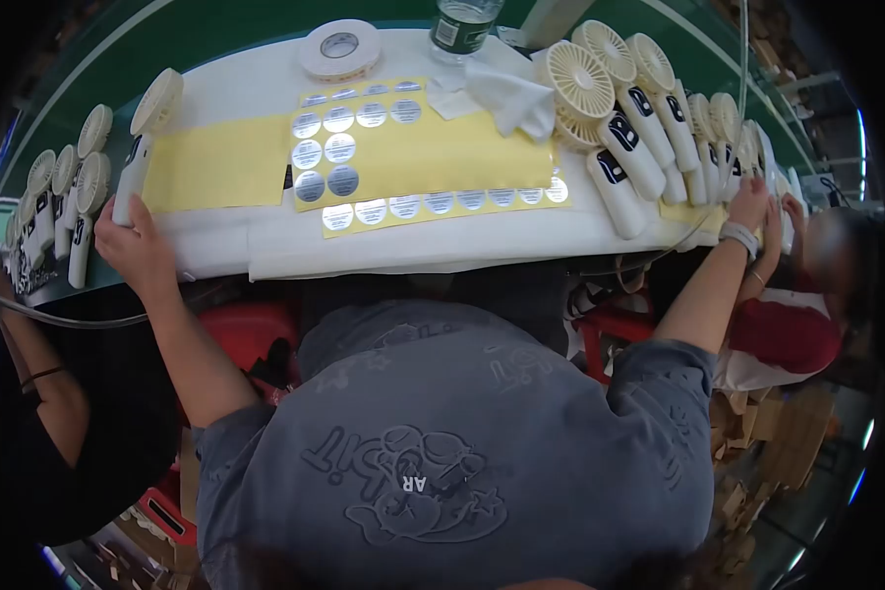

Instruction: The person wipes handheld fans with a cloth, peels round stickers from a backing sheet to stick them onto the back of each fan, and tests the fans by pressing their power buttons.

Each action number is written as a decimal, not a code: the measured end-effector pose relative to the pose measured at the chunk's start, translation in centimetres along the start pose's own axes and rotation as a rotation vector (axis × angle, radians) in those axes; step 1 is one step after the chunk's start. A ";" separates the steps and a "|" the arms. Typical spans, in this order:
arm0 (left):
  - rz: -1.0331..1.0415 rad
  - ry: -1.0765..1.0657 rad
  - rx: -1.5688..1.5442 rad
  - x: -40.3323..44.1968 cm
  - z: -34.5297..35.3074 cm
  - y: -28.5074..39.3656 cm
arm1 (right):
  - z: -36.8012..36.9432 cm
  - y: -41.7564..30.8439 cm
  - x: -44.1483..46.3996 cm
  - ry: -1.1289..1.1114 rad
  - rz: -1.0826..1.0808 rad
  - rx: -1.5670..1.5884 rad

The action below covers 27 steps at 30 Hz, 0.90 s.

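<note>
Your white-covered table (211, 241) runs between your two grips, the left grip (138, 241) at one end and the right grip (749, 205) at the other. A co-worker in a red-and-white top (777, 334) sits just beyond your right grip, with hands near the same fans. To the right of your left grip lies a yellow sheet (221, 167), and farther that way a yellow sticker sheet (442, 157) overlaps a second sticker sheet (339, 228), both well apart from either grip. To the left of your right grip a crowd of cream fans (624, 162) lies heaped, while a row of more fans (79, 187) stands on the left side of your left grip. Your left grip is closed around the lower handle of one handheld fan (136, 162), whose round head rises tilted above your fingers. Your right grip is among the farthest fans; you cannot tell from here whether it holds one or only touches it. Well between the grips, toward the far edge, are a crumpled white cloth (521, 98), a bottle (462, 37) and a tape roll (313, 61). Smallest are the round silver stickers (339, 147), nearer your left grip than your right.
</note>
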<state>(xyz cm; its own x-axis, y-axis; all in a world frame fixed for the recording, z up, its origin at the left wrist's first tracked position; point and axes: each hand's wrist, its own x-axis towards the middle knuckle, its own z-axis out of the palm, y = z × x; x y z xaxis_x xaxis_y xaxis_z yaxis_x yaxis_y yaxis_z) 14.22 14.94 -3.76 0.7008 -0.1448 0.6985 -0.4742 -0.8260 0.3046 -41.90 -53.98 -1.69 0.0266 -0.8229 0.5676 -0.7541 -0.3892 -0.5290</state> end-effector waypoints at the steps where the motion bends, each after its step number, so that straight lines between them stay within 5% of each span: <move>1: -0.120 0.024 -0.195 -0.4 -0.4 0.5 | -2.0 -1.6 0.0 0.060 -0.015 0.050; 4: -0.443 0.003 -0.866 -1.9 -1.9 3.1 | -6.6 -18.4 -8.3 0.458 -0.181 0.502; 6: -0.611 -0.144 -1.431 -1.6 -3.7 6.5 | -6.2 -28.8 -15.4 0.354 -0.367 0.807; 8: -0.679 -0.362 -1.868 -2.1 -4.5 9.0 | -2.6 -33.9 -21.3 -0.192 -0.355 1.150; 10: -0.632 -0.643 -2.169 -2.8 -4.9 10.7 | -0.4 -39.1 -25.3 -0.828 -0.635 0.726; 11: -0.585 -0.737 -2.241 -3.2 -5.2 11.4 | 2.4 -39.9 -26.4 -0.917 -0.704 0.633; 13: -0.559 -0.814 -2.213 -4.1 -5.7 12.2 | 6.6 -40.4 -27.2 -0.748 -0.821 0.466; 27: -0.409 -1.101 -2.058 -6.8 -5.6 14.2 | 8.4 -41.2 -28.2 -0.742 -0.776 0.185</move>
<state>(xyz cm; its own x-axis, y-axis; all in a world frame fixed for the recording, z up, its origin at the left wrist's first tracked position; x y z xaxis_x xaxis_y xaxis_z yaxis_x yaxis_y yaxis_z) -0.34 7.24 -0.55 0.4439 -0.8730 0.2021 0.4842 0.4234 0.7657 -6.05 -18.19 -1.22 0.8892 -0.3466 0.2986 -0.2517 -0.9157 -0.3132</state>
